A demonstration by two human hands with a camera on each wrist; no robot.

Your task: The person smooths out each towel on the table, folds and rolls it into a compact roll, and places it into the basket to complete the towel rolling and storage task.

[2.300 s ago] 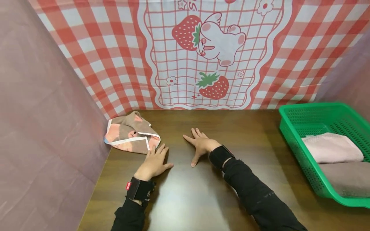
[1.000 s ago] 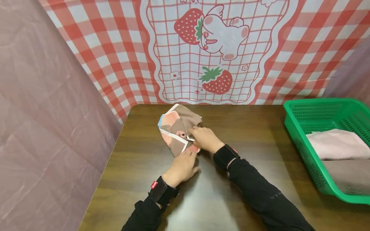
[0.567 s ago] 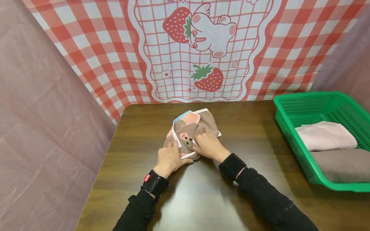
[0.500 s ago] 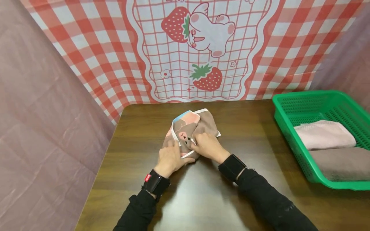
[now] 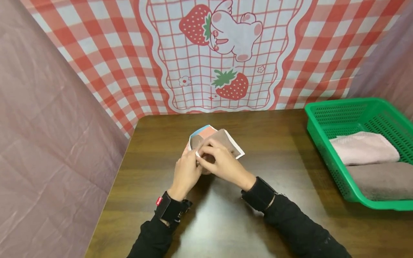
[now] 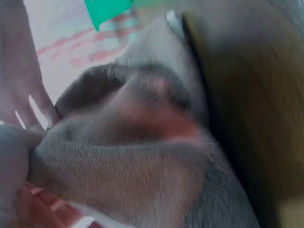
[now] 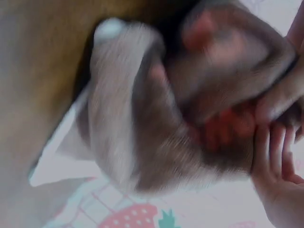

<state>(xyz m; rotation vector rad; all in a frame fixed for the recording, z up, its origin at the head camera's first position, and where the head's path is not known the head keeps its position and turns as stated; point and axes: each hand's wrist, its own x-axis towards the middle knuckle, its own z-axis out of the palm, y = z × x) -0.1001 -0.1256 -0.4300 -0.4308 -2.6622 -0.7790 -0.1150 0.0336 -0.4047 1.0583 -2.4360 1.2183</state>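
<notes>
While your left hand (image 5: 186, 173) and right hand (image 5: 223, 163) both grip the brown-and-pink, white-edged cloth towel (image 5: 224, 139), uneven pulling could bunch it.

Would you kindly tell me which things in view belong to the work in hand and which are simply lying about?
Belong to the job:
patterned brown-and-pink towel
left hand and right hand, gripping it
wooden table, the work surface

Seemingly just lying about, untouched:
green perforated basket
pale pink folded cloth inside it
brown cloth beside that
strawberry-print checked backdrop, hanging
</notes>
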